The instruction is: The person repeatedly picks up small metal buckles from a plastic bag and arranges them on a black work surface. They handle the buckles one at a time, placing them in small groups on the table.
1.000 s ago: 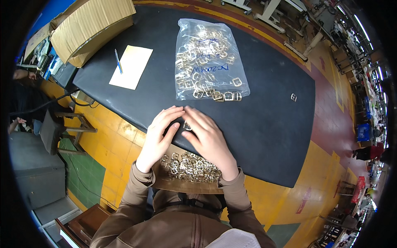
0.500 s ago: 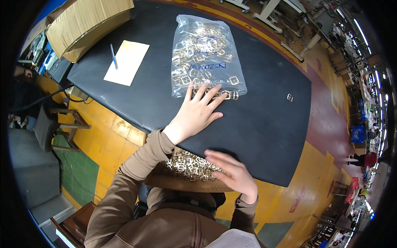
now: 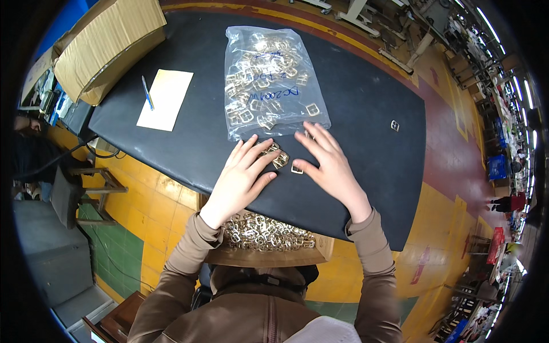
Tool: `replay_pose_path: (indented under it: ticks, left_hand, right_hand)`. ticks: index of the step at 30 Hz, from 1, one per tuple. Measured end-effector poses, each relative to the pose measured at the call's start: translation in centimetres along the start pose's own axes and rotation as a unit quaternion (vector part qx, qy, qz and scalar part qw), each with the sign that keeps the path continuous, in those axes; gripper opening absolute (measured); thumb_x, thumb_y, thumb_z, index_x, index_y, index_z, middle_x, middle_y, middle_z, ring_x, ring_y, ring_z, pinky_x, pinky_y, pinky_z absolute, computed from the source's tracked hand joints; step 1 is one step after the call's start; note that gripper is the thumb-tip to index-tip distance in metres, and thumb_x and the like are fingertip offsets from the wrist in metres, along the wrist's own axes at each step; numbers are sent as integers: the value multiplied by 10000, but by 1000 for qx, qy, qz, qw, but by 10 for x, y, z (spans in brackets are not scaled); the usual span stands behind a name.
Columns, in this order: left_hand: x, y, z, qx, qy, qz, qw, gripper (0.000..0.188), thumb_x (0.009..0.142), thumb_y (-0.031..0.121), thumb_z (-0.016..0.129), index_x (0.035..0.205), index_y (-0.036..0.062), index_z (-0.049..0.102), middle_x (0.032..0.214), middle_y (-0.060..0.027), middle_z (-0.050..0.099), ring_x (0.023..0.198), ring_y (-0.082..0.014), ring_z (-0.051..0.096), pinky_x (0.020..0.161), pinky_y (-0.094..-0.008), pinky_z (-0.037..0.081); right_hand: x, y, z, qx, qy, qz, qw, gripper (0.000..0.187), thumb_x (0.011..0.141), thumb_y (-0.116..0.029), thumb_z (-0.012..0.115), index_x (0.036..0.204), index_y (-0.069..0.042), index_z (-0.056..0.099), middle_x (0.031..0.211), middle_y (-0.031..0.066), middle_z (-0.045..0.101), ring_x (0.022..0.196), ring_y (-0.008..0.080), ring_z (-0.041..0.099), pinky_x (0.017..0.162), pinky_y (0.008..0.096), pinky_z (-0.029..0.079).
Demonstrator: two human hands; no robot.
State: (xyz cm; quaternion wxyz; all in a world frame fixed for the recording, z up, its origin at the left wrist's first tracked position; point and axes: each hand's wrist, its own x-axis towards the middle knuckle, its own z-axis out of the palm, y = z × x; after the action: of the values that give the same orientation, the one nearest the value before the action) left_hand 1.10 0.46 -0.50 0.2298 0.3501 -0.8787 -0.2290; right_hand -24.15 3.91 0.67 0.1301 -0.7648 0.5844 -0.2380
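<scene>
Clock centred between the hands, 12 away from the wearer.

6 o'clock, nearest: open cardboard box below the table edge, holding a heap of metal buckles.

8 o'clock: left hand, palm down, fingers loosely spread and slightly bent. Fingertips rest over a small cluster of buckles on the black tabletop; no closed grip seen.

4 o'clock: right hand, fingers extended, thumb well apart from them. Thumb tip is at a single buckle; touching or just beside, cannot tell. Fingertips meet the bag's near edge, over another buckle mostly hidden; whether pinched, cannot tell.

12: clear plastic bag, lying flat, many buckles inside.

Between 2 and 3: lone buckle, well apart.

10: pale paper with pen; carton beyond.

Risks, my judgement: a hasty sweep could flick a buckle past the box; loose fingers could leave one under the bag's edge; dragging the bag could spill pieces if its near end is unsealed.
</scene>
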Motion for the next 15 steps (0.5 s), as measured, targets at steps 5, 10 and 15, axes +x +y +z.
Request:
replay_pose_path:
  ticks: [5,10,15]
  left_hand:
    - [-2,-1,5,-20,37,-21,999,379,995,181,698,1367,115,684,1540,-113,561,1527,-380,409,1272,-537,291]
    - [-3,1,6,0,30,-15,999,386,990,182,702,1371,124,684,1548,-114,551,1532,-380,398,1272,-537,287]
    - [0,6,9,44,43,-28,998,435,979,204,719,1405,134,667,1575,-122,521,1542,-388,374,1271,-541,282]
  right_hand:
    - [-36,-18,-4,120,-86,-4,989,520,927,-145,792,1423,-89,648,1544,113,559,1459,344,505,1174,462,456]
    - [-54,-26,-14,215,-30,95,972,557,902,-85,799,1435,-63,639,1545,117,567,1433,323,539,1167,428,455]
    - [-62,-44,8,70,-66,-24,995,495,940,-268,786,1401,-117,686,1591,97,554,1484,358,489,1229,498,384]
